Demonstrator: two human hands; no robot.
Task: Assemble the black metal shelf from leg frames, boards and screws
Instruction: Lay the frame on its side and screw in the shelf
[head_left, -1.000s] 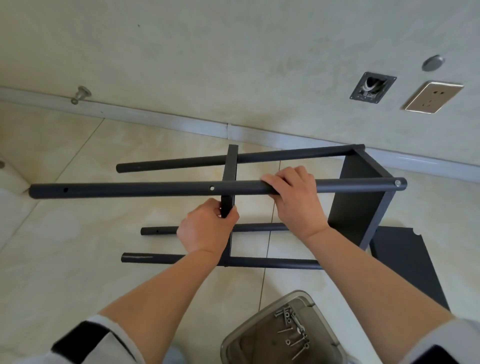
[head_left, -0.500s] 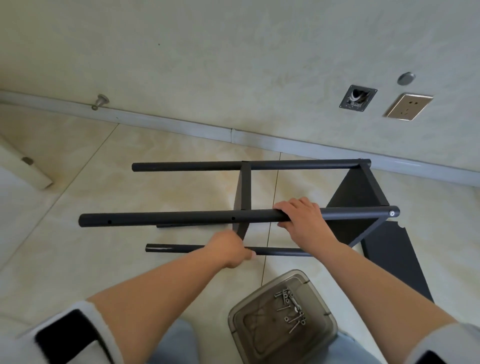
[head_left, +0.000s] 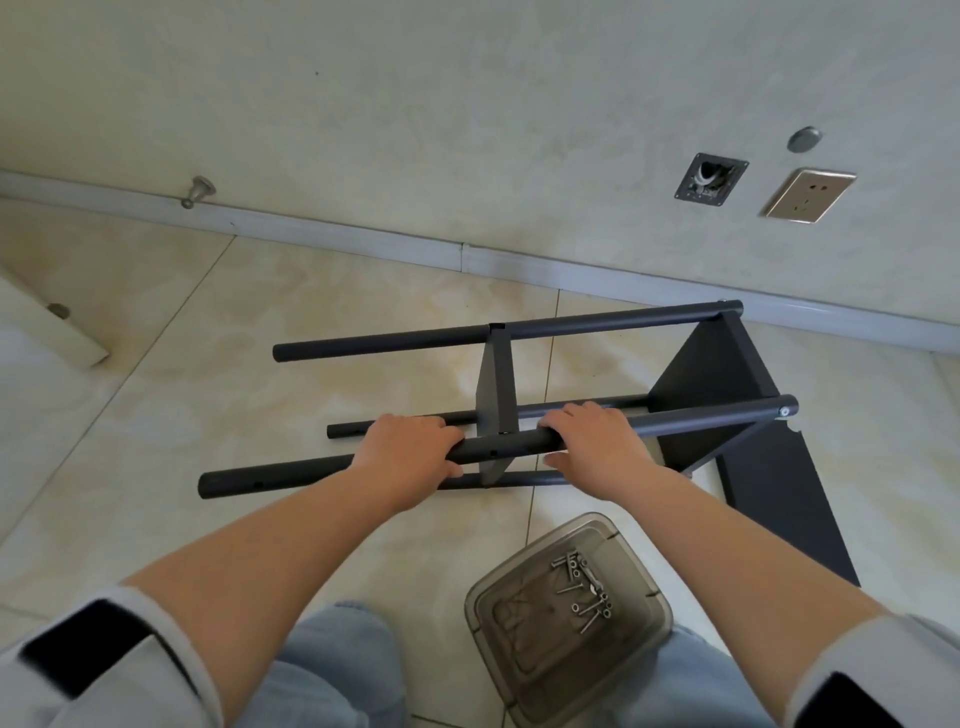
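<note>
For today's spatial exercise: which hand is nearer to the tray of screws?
Right. The right hand grips the leg tube just beyond the tray of screws; the left hand grips the same tube further left.

The loose board (head_left: 779, 499) lies partly hidden behind the shelf frame (head_left: 717, 364).

My left hand (head_left: 402, 460) and right hand (head_left: 597, 447) both grip the nearest leg tube (head_left: 519, 444) of the shelf frame (head_left: 498, 384), which lies on its side on the tiled floor (head_left: 182, 415) near the wall's skirting. A loose black board (head_left: 779, 499) lies under the frame's right end. A clear tub (head_left: 519, 649) holding screws (head_left: 584, 592) sits between my knees.
</note>
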